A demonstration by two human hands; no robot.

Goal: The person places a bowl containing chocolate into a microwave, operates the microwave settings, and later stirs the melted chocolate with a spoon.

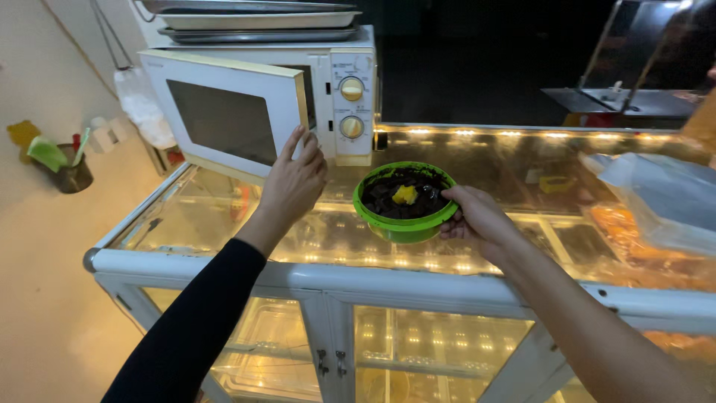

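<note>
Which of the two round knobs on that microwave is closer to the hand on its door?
The lower knob; the left hand rests on the door edge just below it, while the upper knob sits higher.

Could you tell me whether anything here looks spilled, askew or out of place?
Nothing looks spilled or damaged. The microwave door stands open under the left hand, and the right hand holds the green bowl level.

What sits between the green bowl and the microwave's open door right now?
Only the left hand, its fingers on the white microwave door's edge; the green plastic bowl is in the right hand. Head view.
</note>
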